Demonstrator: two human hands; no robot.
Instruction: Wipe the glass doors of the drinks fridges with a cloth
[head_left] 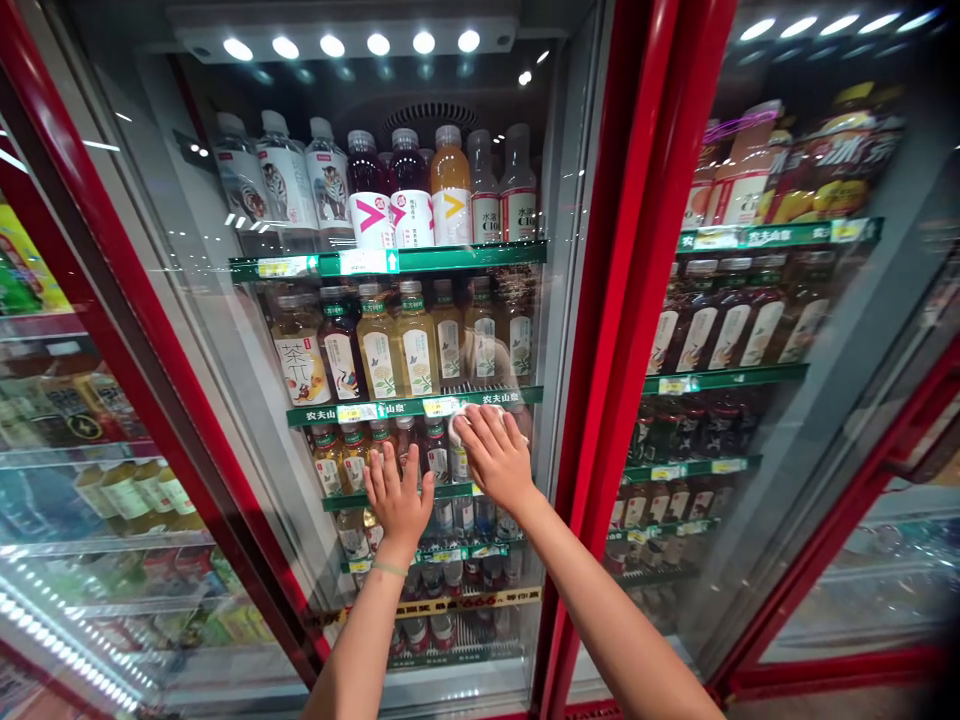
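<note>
My left hand (397, 497) lies against the glass door (247, 480) of a drinks fridge, fingers spread and holding nothing. A thin pale band circles that wrist. Higher and to the right, my right hand (497, 455) presses a white cloth (457, 428) to the same pane. The cloth's edges show past the fingertips and the left side of the hand; the rest is hidden under the palm. Behind the glass at hand height is a green shelf edge (322, 414) with price tags, and small bottles (326, 465) stand on the shelf below it.
Red door frames (637, 300) border the pane on the right, and another red frame (127, 260) slants along the left. Inside, bottled drinks (416, 340) fill several shelves. A neighbouring fridge (735, 370) stands at right. Ceiling lights reflect in the glass.
</note>
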